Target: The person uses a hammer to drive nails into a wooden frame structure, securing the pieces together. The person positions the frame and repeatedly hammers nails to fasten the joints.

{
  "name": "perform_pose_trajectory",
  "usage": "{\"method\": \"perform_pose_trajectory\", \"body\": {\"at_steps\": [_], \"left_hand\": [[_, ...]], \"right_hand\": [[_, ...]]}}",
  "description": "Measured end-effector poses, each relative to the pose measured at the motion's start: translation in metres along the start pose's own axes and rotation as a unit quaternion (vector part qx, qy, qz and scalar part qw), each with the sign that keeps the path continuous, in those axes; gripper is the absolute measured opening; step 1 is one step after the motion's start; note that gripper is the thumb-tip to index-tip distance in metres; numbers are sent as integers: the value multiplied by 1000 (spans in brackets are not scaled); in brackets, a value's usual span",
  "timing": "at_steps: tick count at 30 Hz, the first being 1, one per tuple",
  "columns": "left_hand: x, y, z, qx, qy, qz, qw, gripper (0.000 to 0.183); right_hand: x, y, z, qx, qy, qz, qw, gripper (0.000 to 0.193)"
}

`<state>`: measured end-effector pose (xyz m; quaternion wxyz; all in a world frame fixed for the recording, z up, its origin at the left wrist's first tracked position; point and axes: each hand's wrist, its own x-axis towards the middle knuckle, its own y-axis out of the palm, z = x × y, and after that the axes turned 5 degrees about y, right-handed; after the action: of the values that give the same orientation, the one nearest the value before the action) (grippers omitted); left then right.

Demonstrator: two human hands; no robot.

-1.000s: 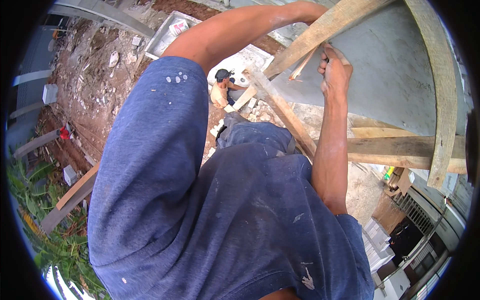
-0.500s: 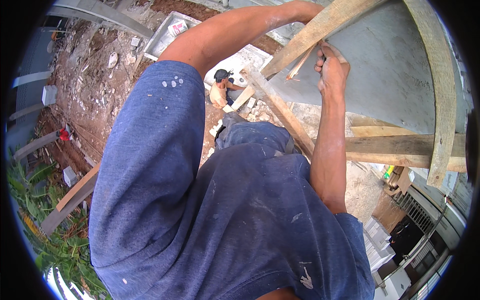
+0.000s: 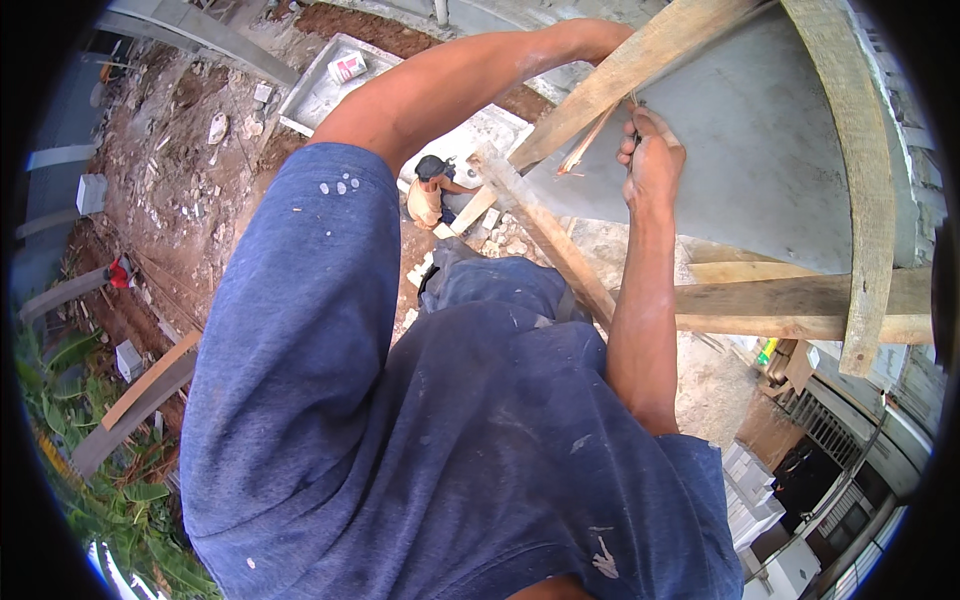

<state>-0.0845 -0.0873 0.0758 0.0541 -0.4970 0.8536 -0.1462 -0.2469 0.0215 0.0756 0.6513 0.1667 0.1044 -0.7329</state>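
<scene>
Showing fingers curled closed, right hand (image 3: 654, 162) is noted near 2 o'clock, contents indiscernible | left hand (image 3: 612, 38) is mostly hidden by plank (image 3: 630, 65), 1 o'clock; opening, grip cannot be told | splintered strip (image 3: 588, 142) is seen at right hand's 9 o'clock.

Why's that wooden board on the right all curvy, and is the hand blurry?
In the head view, the wooden board likely looks curved because fisheye lenses bend straight edges near the rim; also in the head view, the right hand looks fairly sharp.
</scene>
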Motion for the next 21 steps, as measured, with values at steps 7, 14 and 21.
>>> {"method": "perform_pose_trajectory", "body": {"at_steps": [7,14,21], "left_hand": [[-5,1,-11,-8,3,6,1000,51],[-10,0,-22,20,-34,-13,999,50],[-7,1,-18,28,-28,-1,999,51]], "right_hand": [[17,3,-23,-17,-62,-75,995,16],[17,7,-25,8,-47,-100,994,14],[16,11,-28,38,-35,-113,992,16]]}}
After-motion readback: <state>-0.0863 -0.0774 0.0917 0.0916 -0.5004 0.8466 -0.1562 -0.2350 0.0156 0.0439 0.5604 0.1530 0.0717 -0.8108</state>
